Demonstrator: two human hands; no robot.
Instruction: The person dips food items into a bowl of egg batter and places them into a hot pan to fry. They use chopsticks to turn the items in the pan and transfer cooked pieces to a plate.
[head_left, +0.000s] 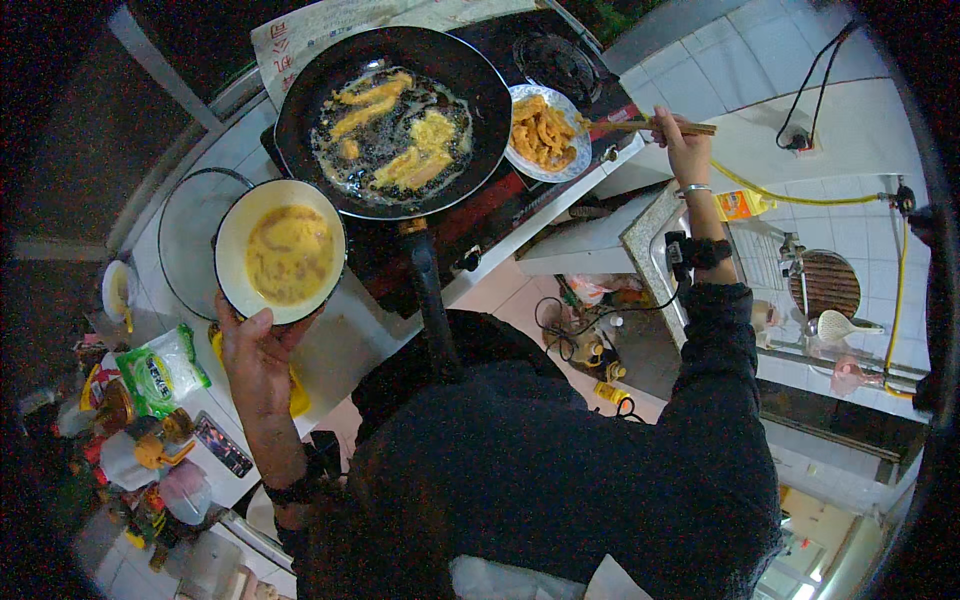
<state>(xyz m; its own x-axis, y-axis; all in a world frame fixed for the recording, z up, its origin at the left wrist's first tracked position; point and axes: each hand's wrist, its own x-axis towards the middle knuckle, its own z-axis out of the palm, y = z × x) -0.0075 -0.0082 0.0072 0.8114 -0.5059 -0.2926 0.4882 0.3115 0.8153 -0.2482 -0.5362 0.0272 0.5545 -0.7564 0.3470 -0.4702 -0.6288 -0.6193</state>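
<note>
My left hand (259, 349) grips a white bowl with a dark rim (232, 259) from below, beside the pan's left edge. Yellow batter with a few coated pieces (291, 253) lies inside it. My right hand (682, 142) holds wooden chopsticks (622, 126), whose tips reach the edge of a patterned plate (561, 174). Browned fried strips (541, 135) are heaped on that plate. Between my hands, a black frying pan (300, 127) sits on the stove. Battered pieces (429, 154) fry in its bubbling oil, paler than the strips on the plate.
The pan's handle (431, 300) points towards my body. A glass lid or large bowl (176, 247) stands behind the white bowl. A green-and-white packet (161, 371), bottles and a phone (223, 444) crowd the left counter. A second burner (559, 66) lies beyond the plate; a sink (679, 232) is at right.
</note>
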